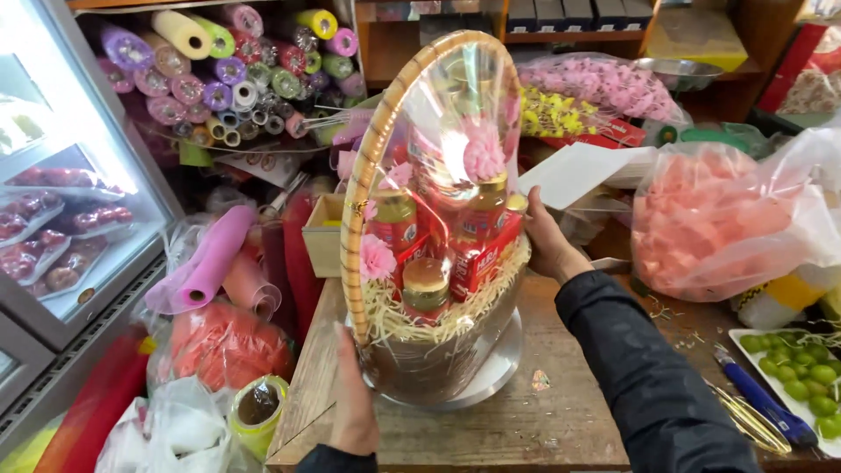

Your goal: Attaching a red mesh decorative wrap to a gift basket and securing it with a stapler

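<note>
A gift basket [438, 350] wrapped in clear film stands on a round silver turntable [499, 372] on a wooden table [543, 429]. It has a tall woven arched handle [368, 166] and holds gold-lidded jars [426, 285], red boxes [477, 258], pink paper flowers [377, 256] and pale shredded straw. My left hand [355, 398] lies flat against the basket's near left side. My right hand [547, 241] presses the film on the far right side, in a dark sleeve.
Rolls of coloured wrapping mesh [219, 79] are stacked at the back left, above a glass-fronted cooler [61, 219]. Pink rolls [206, 258] and a tape roll [258, 407] lie left of the table. Bags of pink petals [710, 228], a tray of green grapes [802, 372] and a blue-handled cutter [762, 403] sit right.
</note>
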